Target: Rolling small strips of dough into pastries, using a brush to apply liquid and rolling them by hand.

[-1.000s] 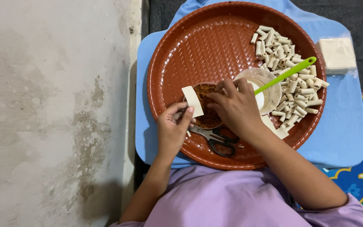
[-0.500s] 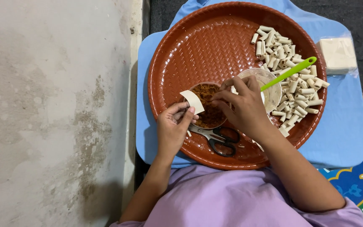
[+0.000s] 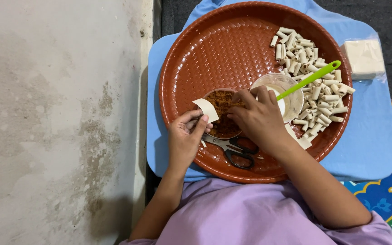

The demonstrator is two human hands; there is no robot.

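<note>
My left hand [image 3: 184, 138] pinches a small pale wrapper sheet [image 3: 206, 110] at the left side of a bowl of brown shredded filling [image 3: 218, 105]. My right hand [image 3: 258, 119] reaches over that bowl, its fingertips in the filling. Both hands are above a round reddish-brown woven-pattern tray [image 3: 214, 50]. Just right of my right hand stands a clear cup [image 3: 273, 84] with a green-handled utensil [image 3: 311, 79] in it. Black-handled scissors [image 3: 232, 147] lie on the tray under my wrists.
A heap of several small rolled pale pieces [image 3: 311, 75] fills the tray's right side. The tray rests on a light blue table [image 3: 368, 136]. A packet of pale sheets [image 3: 365, 58] lies at the far right. A stained concrete floor [image 3: 55, 122] stretches to the left.
My right hand has slid left from the clear cup onto the filling bowl. My left hand holds the wrapper sheet in nearly the same place.
</note>
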